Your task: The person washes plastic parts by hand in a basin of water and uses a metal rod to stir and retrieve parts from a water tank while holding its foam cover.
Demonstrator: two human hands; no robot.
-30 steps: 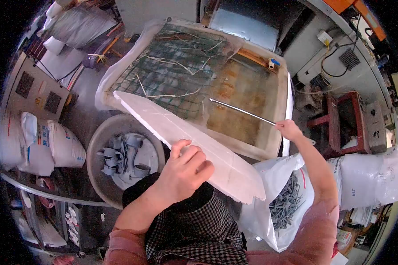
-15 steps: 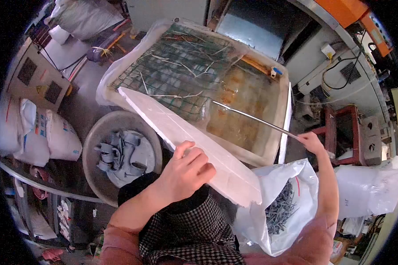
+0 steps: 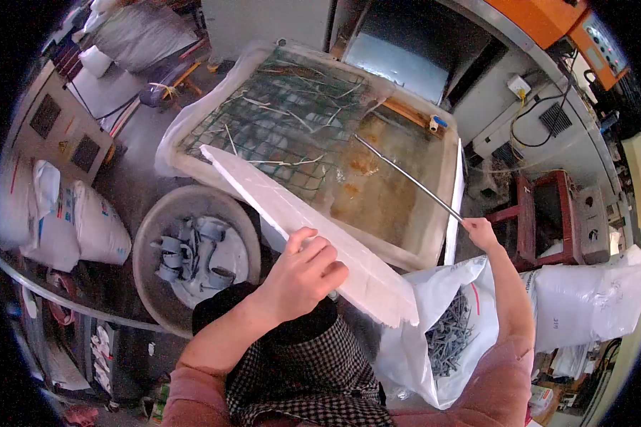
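My left hand [image 3: 303, 277] is closed at the near edge of a long white board [image 3: 320, 238], which looks like foam. The board slants along the front of a water-filled tank [image 3: 441, 228]. In my right hand [image 3: 479, 233], fingers wrapped round its end, is a thin metal rod [image 3: 413, 182]. Its far tip is over the murky, brownish water, near the edge of a green wire mesh [image 3: 263, 132]. Several pale strips [image 3: 268, 107] lie across the mesh. How deep the tip reaches, I cannot tell.
A round tub [image 3: 148, 285] with grey curved pieces stands at left. Close to my right arm is a white bag [image 3: 409, 356] of dark grey strips. Full white sacks [image 3: 96, 224] sit far left, another sack [image 3: 587, 306] at right. A blue-handled valve [image 3: 436, 124] is at the tank's back corner.
My right hand has moved left and slightly down. The rod's tip has swung up and a little right, so the rod is steeper. My left hand and the board have barely moved.
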